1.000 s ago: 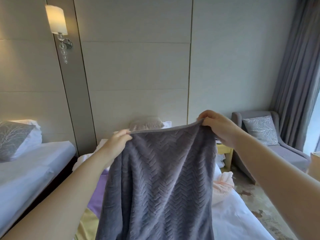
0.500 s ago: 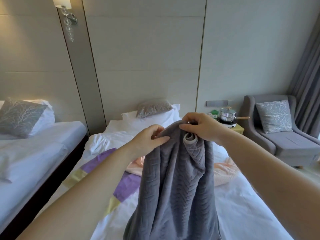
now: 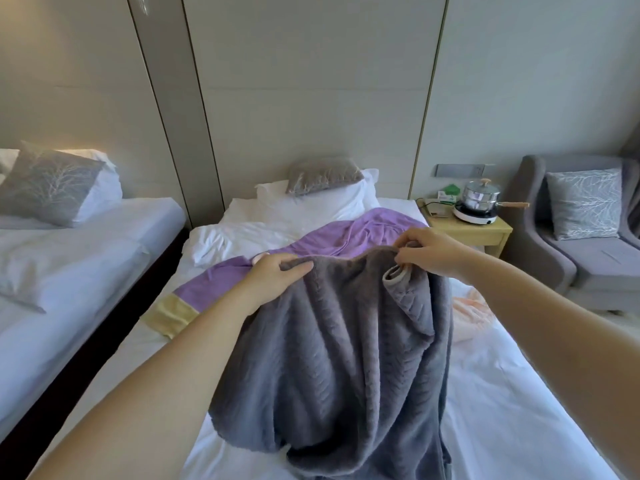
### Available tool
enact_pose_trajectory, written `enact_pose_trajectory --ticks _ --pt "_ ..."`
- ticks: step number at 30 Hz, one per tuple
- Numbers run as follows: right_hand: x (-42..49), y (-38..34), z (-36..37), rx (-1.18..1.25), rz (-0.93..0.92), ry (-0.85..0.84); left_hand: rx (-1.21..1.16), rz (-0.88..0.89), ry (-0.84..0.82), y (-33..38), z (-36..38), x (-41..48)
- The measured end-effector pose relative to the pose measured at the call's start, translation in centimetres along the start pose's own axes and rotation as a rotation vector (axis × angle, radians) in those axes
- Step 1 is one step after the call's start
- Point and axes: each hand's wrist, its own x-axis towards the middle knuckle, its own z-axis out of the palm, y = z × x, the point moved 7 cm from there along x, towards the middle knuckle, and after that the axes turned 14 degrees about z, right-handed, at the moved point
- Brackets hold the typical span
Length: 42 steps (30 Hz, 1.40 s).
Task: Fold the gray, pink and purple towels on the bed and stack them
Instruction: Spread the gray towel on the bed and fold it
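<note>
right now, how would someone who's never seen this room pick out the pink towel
Look at the bed straight ahead, the one with towels on it. On its right side, peeking out from behind the big gray towel in front, lies the pink towel, crumpled and partly hidden. It is the only pale peach-pink cloth there; the purple towel is spread out farther back.

The room is lit softly and evenly, with a warm glow cast on the left wall (image 3: 52, 98). Faint shadows are held in the folds of the gray towel (image 3: 329, 358). Wall seams (image 3: 428, 98) are bowed by wide-angle distortion, and the forearms (image 3: 145, 393) are stretched near the lower edge.
</note>
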Motion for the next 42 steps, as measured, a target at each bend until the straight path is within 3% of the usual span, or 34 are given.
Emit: enact_pose_trajectory --ticks 2,6,9,11,16,21,28,34,42 --pt "1.7 0.1 0.6 -0.056 0.039 -0.016 0.042 0.02 0.055 0.5 -0.6 2.5" --pt "5.2 0.1 0.2 -0.448 -0.042 0.037 0.188 0.026 0.086 0.3 -2.4 7.7" --pt "8.4 0.0 -2.0 -0.645 -0.068 0.197 0.302 0.009 0.19 -0.1 -4.7 11.5" --pt "10.6 -0.3 -4.2 -0.702 0.009 0.361 0.32 0.015 0.267 -0.2 -6.2 14.1" --pt "15.6 -1.4 -9.9 -0.352 0.187 0.538 0.226 0.069 0.432 0.9 -9.1 20.4" --pt "18.3 -4.0 -15.5 0.209 -0.007 0.661 0.246 0.265 0.593 5.5 -12.3 24.9" --pt "16.1 -6.2 -19.3 0.445 -0.257 0.837 0.208 0.454 0.704 11.5 -16.5 24.7" --pt "13.8 -1.6 -13.7 0.31 -0.094 0.711 0.179 0.374 0.526 8.6 -15.0 18.6" --pt "6.0 11.3 4.9 0.005 0.186 0.31 0.157 0.017 0.072 -7.2 -5.2 4.3"
